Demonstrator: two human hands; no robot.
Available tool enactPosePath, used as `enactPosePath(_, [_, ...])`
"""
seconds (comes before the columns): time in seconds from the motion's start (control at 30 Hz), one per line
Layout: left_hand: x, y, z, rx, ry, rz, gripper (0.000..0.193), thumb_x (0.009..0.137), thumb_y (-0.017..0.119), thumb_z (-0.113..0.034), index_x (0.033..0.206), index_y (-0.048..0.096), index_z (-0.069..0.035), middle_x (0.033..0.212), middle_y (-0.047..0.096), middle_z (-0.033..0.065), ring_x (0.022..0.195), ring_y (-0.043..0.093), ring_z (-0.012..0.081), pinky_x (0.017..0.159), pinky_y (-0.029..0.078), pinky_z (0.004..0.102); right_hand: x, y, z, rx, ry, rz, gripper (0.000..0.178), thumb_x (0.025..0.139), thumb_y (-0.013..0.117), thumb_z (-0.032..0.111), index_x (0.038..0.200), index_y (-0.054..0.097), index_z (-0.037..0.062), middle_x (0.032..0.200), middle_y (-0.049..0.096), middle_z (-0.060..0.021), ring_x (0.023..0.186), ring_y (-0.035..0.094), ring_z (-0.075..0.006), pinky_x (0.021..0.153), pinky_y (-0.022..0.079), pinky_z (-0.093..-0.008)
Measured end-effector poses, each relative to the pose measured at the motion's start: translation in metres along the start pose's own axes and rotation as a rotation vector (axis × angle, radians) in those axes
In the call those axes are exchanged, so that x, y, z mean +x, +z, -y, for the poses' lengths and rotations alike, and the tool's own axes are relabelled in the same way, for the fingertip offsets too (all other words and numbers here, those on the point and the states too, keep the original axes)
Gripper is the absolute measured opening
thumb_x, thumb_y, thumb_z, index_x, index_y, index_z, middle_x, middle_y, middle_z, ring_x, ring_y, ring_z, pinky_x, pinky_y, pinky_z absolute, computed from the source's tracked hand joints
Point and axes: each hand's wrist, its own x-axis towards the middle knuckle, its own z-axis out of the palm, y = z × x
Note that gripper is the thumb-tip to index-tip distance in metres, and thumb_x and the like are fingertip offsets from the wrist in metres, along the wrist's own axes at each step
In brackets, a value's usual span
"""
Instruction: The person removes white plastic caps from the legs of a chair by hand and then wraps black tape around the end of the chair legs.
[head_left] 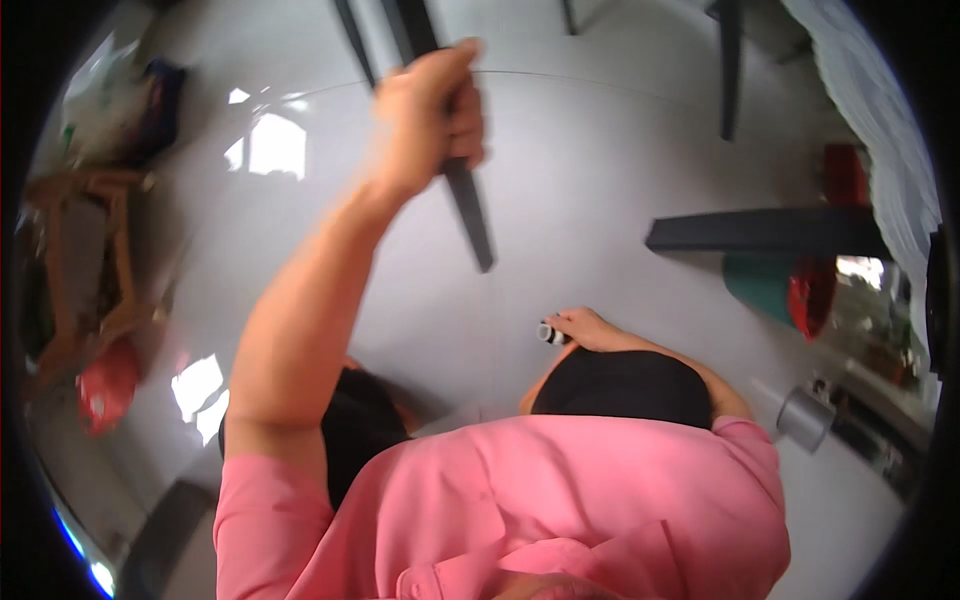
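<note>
My left hand [432, 115] is stretched far out in front and closed round a black tapered furniture leg [470, 215]. The leg's narrow end points back toward me, over the pale floor; its upper part runs out at the far edge of the picture. My right hand [585, 328] is low beside my right knee. Its fingers are closed on a small round white-and-black object [548, 333], too small to name, with one open-looking end facing left.
At the right, another black leg [760, 232] juts inward above a green container [760, 283] and a red bag [812, 300]. A white lace cloth [880, 120] hangs there. A grey cylinder [805, 418] lies nearer. A wooden frame [120, 250] and red bag [108, 385] are left.
</note>
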Motion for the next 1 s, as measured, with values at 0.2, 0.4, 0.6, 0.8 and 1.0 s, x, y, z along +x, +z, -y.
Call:
enactPosePath(0.2, [0.004, -0.013, 0.001, -0.075, 0.016, 0.006, 0.04, 0.096, 0.041, -0.034, 0.063, 0.033, -0.013, 0.049, 0.028, -0.0025, 0.04, 0.026, 0.0087, 0.04, 0.026, 0.0255, -0.073, -0.081, -0.014, 0.432, -0.258, -0.931, 0.023, 0.087, 0.063, 0.026, 0.091, 0.06, 0.0039, 0.078, 0.059, 0.0012, 0.07, 0.053, -0.0083, 0.064, 0.044, -0.0238])
enactPosePath(0.4, [0.001, 0.005, 0.003, -0.063, 0.055, 0.062, 0.039, 0.096, 0.041, -0.034, 0.064, 0.033, -0.013, 0.05, 0.027, -0.0026, 0.041, 0.025, 0.0081, 0.04, 0.026, 0.0254, -0.251, -0.218, -0.019, 0.292, -0.475, -1.781, 0.016, 0.086, 0.062, 0.017, 0.097, 0.058, 0.0053, 0.084, 0.058, 0.0001, 0.077, 0.053, -0.0085, 0.07, 0.044, -0.0238])
enactPosePath(0.6, [0.001, 0.002, 0.006, -0.079, 0.044, 0.016, 0.04, 0.096, 0.042, -0.034, 0.063, 0.031, -0.013, 0.049, 0.026, -0.0025, 0.04, 0.023, 0.008, 0.039, 0.025, 0.0248, -0.305, -0.321, -0.075, 0.37, -0.187, -1.638, 0.019, 0.088, 0.048, 0.007, 0.102, 0.056, -0.0034, 0.108, 0.056, -0.0129, 0.089, 0.062, -0.0228, 0.069, 0.059, -0.0306])
enactPosePath(0.8, [-0.002, 0.002, 0.006, -0.003, 0.079, -0.025, 0.04, 0.096, 0.041, -0.035, 0.064, 0.032, -0.013, 0.049, 0.026, -0.0027, 0.039, 0.022, 0.008, 0.039, 0.026, 0.025, -0.3, -0.348, -0.084, 0.005, 0.31, -1.543, 0.016, 0.081, 0.051, 0.006, 0.086, 0.066, 0.0015, 0.078, 0.064, -0.0082, 0.076, 0.065, -0.0153, 0.048, 0.054, -0.0312])
enactPosePath(1.0, [-0.002, -0.002, 0.009, -0.081, 0.044, 0.036, 0.04, 0.097, 0.04, -0.034, 0.064, 0.033, -0.013, 0.048, 0.026, -0.0029, 0.039, 0.024, 0.0079, 0.038, 0.027, 0.0249, -0.301, -0.366, -0.111, -0.371, 0.357, -1.475, 0.021, 0.08, 0.056, 0.019, 0.084, 0.066, 0.0002, 0.068, 0.064, -0.0123, 0.056, 0.065, -0.0248, 0.049, 0.051, -0.0358])
